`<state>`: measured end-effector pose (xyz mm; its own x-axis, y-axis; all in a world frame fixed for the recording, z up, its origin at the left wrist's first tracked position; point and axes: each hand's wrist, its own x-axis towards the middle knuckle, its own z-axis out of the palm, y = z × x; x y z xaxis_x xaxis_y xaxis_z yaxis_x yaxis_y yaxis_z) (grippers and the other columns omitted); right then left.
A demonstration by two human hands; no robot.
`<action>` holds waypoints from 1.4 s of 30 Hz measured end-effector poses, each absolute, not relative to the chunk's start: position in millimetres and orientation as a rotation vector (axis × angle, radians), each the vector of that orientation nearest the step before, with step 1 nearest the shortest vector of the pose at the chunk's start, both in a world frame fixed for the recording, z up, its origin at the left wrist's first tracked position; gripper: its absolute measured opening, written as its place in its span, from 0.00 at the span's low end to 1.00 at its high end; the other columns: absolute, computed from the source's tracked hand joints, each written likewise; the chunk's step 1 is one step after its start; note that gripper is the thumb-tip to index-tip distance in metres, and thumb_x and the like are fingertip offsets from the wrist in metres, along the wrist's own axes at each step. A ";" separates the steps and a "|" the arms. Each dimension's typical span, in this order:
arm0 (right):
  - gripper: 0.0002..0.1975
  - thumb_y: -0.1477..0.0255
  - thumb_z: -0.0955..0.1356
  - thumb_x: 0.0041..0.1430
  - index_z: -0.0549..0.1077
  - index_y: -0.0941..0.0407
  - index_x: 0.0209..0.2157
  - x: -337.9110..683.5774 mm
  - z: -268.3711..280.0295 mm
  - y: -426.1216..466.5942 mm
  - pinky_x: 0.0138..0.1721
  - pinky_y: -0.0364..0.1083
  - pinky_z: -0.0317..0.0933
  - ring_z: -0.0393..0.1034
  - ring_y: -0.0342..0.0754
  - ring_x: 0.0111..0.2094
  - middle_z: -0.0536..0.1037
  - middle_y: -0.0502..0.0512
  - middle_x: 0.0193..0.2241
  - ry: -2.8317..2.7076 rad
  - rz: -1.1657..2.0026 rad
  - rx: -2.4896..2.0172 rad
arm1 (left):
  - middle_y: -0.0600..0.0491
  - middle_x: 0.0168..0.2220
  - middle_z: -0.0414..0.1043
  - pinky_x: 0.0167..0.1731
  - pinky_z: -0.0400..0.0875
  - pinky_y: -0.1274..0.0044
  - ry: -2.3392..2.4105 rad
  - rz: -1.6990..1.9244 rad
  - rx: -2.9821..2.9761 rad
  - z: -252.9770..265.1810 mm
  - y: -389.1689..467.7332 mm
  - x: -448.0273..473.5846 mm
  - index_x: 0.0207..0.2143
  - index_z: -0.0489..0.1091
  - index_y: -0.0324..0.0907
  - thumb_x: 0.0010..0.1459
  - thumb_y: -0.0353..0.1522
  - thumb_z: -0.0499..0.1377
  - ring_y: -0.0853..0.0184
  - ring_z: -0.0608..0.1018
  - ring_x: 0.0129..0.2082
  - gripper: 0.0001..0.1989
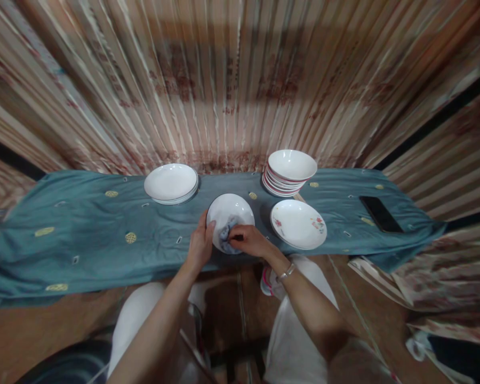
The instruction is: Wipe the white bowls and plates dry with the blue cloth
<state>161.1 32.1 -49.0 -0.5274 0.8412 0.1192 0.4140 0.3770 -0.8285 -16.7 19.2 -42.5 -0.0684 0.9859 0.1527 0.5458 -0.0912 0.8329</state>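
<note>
A white plate with a thin dark rim is at the middle of the table's front part. My left hand grips its left edge, thumb over the rim and fingers on the outer side. Bunched on the plate's inner face is a blue-grey cloth. The fingers of my right hand are closed on this cloth, pressing it against the lower part of the plate. Whether the plate's underside rests on the table or is slightly raised, I cannot tell.
Stacked white plates stand at the back left. A tall stack of white bowls is at the back right, with flower-patterned plates before it. Farther right lies a black phone. A teal patterned cloth covers the table; a curtain hangs behind.
</note>
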 end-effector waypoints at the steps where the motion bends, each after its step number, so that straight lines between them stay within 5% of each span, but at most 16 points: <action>1: 0.06 0.80 0.68 0.50 0.77 0.57 0.27 164.0 -49.8 32.9 0.35 0.40 0.60 0.70 0.42 0.30 0.77 0.48 0.27 -2.114 1.034 -1.125 | 0.39 0.54 0.70 0.50 0.67 0.66 1.646 1.062 1.671 -41.9 19.3 -16.6 0.60 0.59 0.34 0.63 0.43 0.45 0.55 0.74 0.52 0.29; 16: 0.06 0.77 0.65 0.55 0.74 0.56 0.32 172.4 -62.7 72.7 0.41 0.44 0.62 0.72 0.46 0.37 0.77 0.53 0.33 -1.923 0.550 -1.287 | 0.38 0.52 0.71 0.46 0.69 0.65 1.627 1.055 1.706 -37.5 16.3 -13.9 0.61 0.58 0.33 0.63 0.42 0.44 0.54 0.76 0.48 0.29; 22: 0.08 0.75 0.65 0.58 0.74 0.55 0.38 151.2 -55.1 82.1 0.46 0.45 0.63 0.70 0.46 0.41 0.76 0.54 0.38 -1.878 0.621 -1.049 | 0.38 0.45 0.75 0.44 0.70 0.65 1.629 1.039 1.664 -35.7 14.4 -13.4 0.60 0.58 0.32 0.63 0.42 0.44 0.53 0.77 0.46 0.30; 29: 0.07 0.74 0.65 0.58 0.75 0.55 0.37 133.3 -50.7 67.9 0.47 0.44 0.62 0.70 0.46 0.43 0.76 0.54 0.39 -1.910 0.784 -0.863 | 0.41 0.50 0.73 0.47 0.69 0.68 1.593 1.105 1.651 -41.9 15.2 -15.6 0.60 0.59 0.36 0.62 0.42 0.46 0.57 0.76 0.49 0.28; 42: 0.07 0.78 0.66 0.56 0.76 0.57 0.32 151.7 -51.2 27.1 0.40 0.42 0.63 0.71 0.44 0.36 0.77 0.52 0.34 -2.079 1.064 -0.855 | 0.38 0.51 0.73 0.47 0.69 0.66 1.679 1.025 1.663 -38.2 16.2 -14.9 0.59 0.59 0.33 0.63 0.40 0.46 0.55 0.76 0.48 0.27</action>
